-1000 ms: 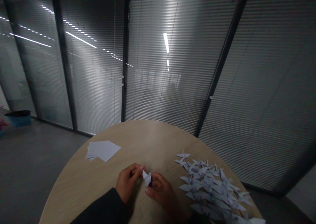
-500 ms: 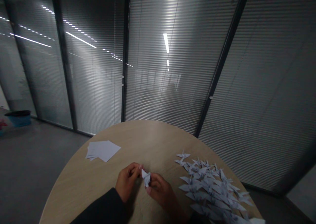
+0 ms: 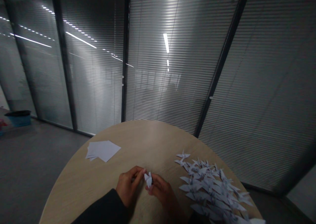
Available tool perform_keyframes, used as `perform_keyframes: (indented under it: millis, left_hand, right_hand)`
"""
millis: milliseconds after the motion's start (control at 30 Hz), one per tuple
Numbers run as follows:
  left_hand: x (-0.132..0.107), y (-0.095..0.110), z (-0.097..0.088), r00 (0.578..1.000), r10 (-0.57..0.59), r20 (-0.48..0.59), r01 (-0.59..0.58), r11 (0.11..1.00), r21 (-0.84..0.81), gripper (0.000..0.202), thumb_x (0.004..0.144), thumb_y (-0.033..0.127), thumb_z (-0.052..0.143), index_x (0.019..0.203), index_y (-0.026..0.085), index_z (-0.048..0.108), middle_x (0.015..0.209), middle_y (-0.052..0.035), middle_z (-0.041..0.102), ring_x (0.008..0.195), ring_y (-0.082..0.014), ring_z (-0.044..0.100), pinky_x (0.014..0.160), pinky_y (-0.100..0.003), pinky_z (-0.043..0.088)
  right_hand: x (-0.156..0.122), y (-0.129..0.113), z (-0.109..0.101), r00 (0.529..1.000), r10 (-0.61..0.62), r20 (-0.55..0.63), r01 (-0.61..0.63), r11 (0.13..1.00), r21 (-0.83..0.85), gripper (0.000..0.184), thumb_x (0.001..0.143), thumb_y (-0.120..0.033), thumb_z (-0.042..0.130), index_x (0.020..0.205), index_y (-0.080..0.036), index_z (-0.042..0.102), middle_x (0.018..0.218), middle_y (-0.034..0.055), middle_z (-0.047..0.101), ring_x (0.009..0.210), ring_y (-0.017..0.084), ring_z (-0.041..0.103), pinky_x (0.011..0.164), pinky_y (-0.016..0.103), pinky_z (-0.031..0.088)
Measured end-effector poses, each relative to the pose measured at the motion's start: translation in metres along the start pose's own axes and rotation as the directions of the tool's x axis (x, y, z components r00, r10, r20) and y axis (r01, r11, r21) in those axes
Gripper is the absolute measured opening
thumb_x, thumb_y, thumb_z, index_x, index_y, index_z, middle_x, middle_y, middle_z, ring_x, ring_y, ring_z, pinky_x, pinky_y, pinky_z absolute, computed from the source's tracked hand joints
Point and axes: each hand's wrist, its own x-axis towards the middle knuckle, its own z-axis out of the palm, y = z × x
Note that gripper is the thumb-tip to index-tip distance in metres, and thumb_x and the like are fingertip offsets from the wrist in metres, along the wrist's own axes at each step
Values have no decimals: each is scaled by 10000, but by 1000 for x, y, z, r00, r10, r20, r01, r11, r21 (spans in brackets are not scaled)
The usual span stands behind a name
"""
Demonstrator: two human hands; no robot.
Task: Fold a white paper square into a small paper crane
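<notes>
A small folded white paper crane [image 3: 148, 180] is between my two hands, low in the middle of the head view above the wooden table. My left hand [image 3: 128, 184] pinches at its upper left edge, thumb and forefinger together. From the other side my right hand [image 3: 161, 188] grips it between thumb and fingers. Part of the crane is hidden by the fingers. To the right lies a large pile of finished white paper cranes [image 3: 209, 187]. A loose stack of white paper sheets [image 3: 103, 150] rests on the left of the table.
The round wooden table [image 3: 150, 135] has its curved far edge close to the glass partition [image 3: 165, 95] with blinds. On the floor at the far left stands a blue bin [image 3: 19, 119] with a dark rim, beside a partly visible red thing [image 3: 2, 122].
The folded crane has turned a little in my fingers and shifted slightly right. My left hand has moved slightly down and right. The pile and the sheets are unmoved.
</notes>
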Motion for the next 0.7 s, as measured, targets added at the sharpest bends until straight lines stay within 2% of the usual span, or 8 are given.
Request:
perform_keyframes:
  millis: [133, 400, 600, 700]
  left_hand:
    - [1, 2, 0, 1000, -3, -10, 3, 1000, -9, 305, 777, 442, 554, 690, 197, 714, 662, -46, 739, 639, -209, 675, 627, -246, 478]
    - [1, 2, -1, 1000, -8, -24, 8, 1000, 13, 317, 784, 431, 549, 691, 173, 708, 636, -49, 726, 616, -198, 665, 599, -236, 462]
    - [3, -9, 2, 998, -48, -41, 45, 997, -68, 364, 791, 467, 553, 678, 154, 700, 595, -46, 687, 587, -179, 615, 579, -240, 436]
    - [5, -14, 4, 994, -89, -71, 79, 989, -124, 389, 776, 498, 570, 657, 145, 684, 551, -29, 640, 547, -158, 565, 553, -239, 413]
  right_hand:
    - [-1, -1, 1, 1000, 1, -2, -1, 1000, -30, 351, 688, -280, 562, 1020, -235, 667, 847, 14, 690, 810, 192, 628, 693, 278, 484]
    - [-2, -3, 2, 999, 29, -18, -28, 999, 26, 352, 719, -396, 546, 1004, -222, 654, 843, 29, 681, 796, 197, 637, 716, 313, 503]
    - [-2, -1, 3, 999, -8, -34, 8, 1000, 2, 324, 743, -392, 557, 983, -195, 652, 786, 32, 679, 742, 189, 635, 679, 299, 488]
    - [-2, 1, 2, 1000, -4, -25, 5, 999, 43, 331, 724, -404, 588, 962, -184, 649, 768, 36, 684, 723, 188, 638, 678, 299, 488]
